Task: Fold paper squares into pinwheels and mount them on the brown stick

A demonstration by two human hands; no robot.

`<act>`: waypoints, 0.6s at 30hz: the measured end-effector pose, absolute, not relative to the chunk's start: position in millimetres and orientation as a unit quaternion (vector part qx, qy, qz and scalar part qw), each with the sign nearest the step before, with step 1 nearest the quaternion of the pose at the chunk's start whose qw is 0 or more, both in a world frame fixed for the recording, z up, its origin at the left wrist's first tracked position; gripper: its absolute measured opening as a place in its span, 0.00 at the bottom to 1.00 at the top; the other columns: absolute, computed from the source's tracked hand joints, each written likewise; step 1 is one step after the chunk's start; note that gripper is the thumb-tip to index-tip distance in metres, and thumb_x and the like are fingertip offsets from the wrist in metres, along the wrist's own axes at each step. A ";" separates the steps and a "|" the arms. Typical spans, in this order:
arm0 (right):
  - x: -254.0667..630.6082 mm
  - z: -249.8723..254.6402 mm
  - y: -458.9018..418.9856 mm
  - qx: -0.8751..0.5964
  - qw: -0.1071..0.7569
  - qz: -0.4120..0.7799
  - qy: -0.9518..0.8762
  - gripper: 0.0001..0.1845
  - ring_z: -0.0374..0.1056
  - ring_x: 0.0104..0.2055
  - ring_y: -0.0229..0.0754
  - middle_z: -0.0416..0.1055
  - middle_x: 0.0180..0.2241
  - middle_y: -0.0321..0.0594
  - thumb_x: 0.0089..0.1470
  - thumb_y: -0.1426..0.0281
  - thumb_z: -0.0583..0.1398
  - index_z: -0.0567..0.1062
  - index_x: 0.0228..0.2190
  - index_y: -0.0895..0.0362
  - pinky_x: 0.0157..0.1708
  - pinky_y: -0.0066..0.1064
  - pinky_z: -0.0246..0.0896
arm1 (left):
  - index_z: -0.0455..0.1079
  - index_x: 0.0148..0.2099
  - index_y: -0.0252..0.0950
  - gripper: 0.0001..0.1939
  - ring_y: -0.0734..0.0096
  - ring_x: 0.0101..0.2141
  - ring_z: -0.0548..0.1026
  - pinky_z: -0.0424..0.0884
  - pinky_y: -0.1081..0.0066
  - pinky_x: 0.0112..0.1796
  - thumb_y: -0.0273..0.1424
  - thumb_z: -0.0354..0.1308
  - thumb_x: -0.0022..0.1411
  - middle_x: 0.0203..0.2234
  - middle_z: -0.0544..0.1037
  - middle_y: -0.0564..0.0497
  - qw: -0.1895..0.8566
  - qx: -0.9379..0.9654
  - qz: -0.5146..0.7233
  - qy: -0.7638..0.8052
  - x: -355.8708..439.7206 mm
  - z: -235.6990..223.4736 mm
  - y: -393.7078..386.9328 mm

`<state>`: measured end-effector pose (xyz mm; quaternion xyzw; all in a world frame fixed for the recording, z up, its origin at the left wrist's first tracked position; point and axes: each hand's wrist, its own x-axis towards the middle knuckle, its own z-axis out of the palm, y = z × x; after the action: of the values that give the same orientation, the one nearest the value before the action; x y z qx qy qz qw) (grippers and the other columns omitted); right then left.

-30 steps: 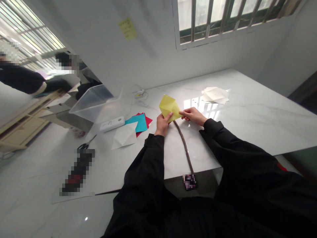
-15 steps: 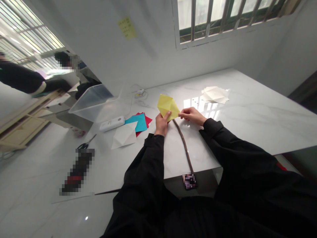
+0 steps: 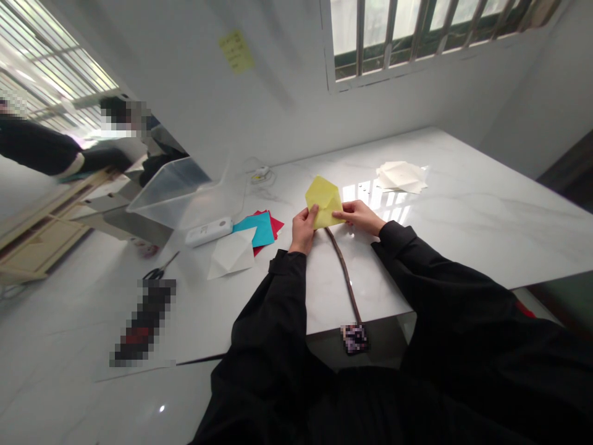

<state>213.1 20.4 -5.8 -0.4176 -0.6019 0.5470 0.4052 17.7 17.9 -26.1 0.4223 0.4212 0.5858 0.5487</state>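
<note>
A yellow paper envelope [image 3: 323,193], its pointed flap upward, is held up between my two hands above the table. My left hand [image 3: 303,230] pinches its left lower side, thumb on the front face. At the right lower corner, my right hand [image 3: 362,217] grips the paper between thumb and fingers. Just below the envelope a brown cord-like strip [image 3: 343,266] runs down across the table to a blurred-out dark item [image 3: 354,339] at the front edge. Left of my hands lie a white folded paper [image 3: 231,253], a blue one [image 3: 259,228] and red paper [image 3: 277,225].
Scissors [image 3: 160,269] and a blurred-out black item [image 3: 146,321] lie to the left, near a white power strip [image 3: 209,231] and a clear plastic bin [image 3: 169,188]. White folded papers [image 3: 402,177] are piled at the back right. Two people are at the far left.
The yellow envelope has shifted slightly right and turned more upright. My right hand has moved from its corner tip to a firmer hold with the thumb on the front.
</note>
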 end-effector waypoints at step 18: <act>211.5 -27.1 26.1 -0.415 0.428 0.523 -0.610 0.29 0.75 0.34 0.45 0.83 0.36 0.48 0.48 0.48 0.74 0.86 0.36 0.63 0.30 0.29 0.66 | 0.82 0.44 0.32 0.31 0.59 0.38 0.83 0.78 0.63 0.43 0.52 0.78 0.48 0.39 0.86 0.42 0.538 0.474 0.555 0.423 16.9 -26.7 11.3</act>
<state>211.5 26.1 -27.1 -0.4147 -0.6095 0.5226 0.4282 16.9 11.3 -26.7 0.4738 0.4227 0.5548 0.5376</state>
